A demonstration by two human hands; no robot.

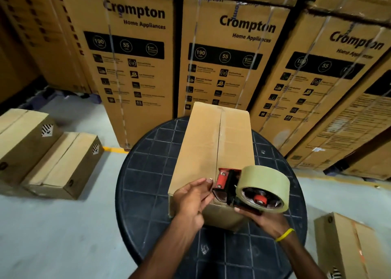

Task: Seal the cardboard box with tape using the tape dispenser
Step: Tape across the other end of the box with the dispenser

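One box (211, 141), lengthwise away; right hand (267, 220) grips tape dispenser (227, 186); left hand (190, 198) pinches it.

Round black table (148, 173), grid-patterned top. Long cardboard box (203, 147) lies flat on it, centre seam up, near end toward person.

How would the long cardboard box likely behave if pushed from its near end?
The cardboard box probably slides rather than tips, lying flat and long on the round table. Its top flaps likely flex; the centre seam looks untaped.
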